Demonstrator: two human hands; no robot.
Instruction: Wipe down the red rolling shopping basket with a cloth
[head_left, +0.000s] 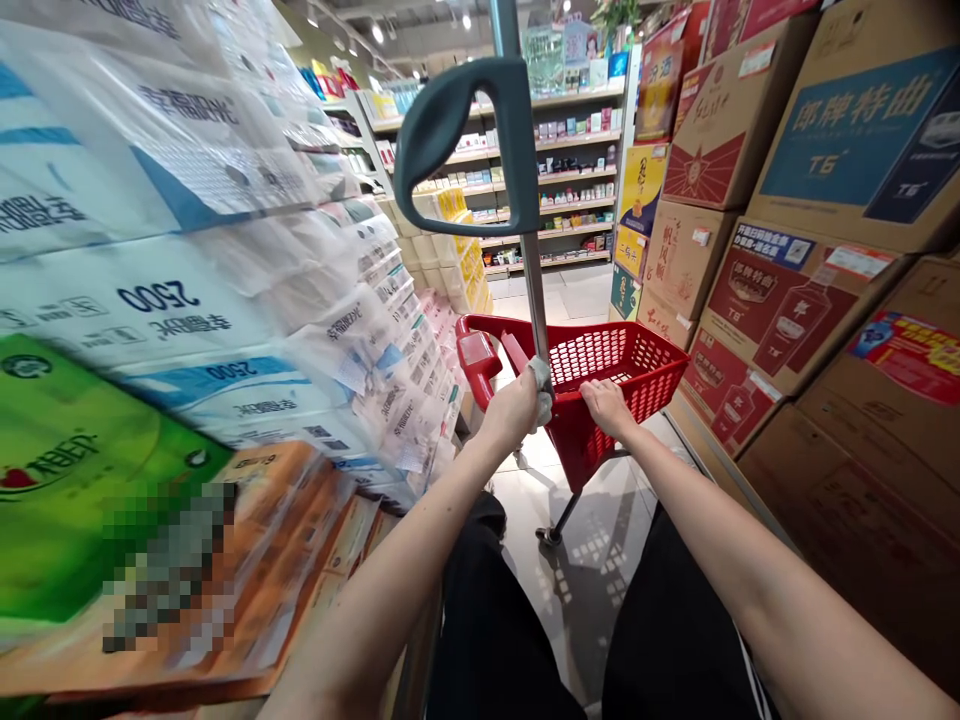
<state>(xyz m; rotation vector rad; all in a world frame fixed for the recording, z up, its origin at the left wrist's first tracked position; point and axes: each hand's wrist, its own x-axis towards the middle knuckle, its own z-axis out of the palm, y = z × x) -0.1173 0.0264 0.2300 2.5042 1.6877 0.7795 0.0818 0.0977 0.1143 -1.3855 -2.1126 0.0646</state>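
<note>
A red wheeled shopping basket (637,365) stands on the aisle floor in front of me, with a grey telescopic pull handle (457,140) rising from its near side. My left hand (514,410) is closed around a grey cloth (541,392) pressed against the handle's metal pole (534,290), low down near the basket. My right hand (606,405) rests on the basket's near rim with its fingers curled over the edge. The basket looks empty inside.
Stacked packs of tissue paper (187,300) fill the left side, close to my left arm. Cardboard cartons of bottled goods (810,250) are piled along the right. Stocked shelves (570,170) stand at the aisle's far end. The tiled floor (592,560) runs between.
</note>
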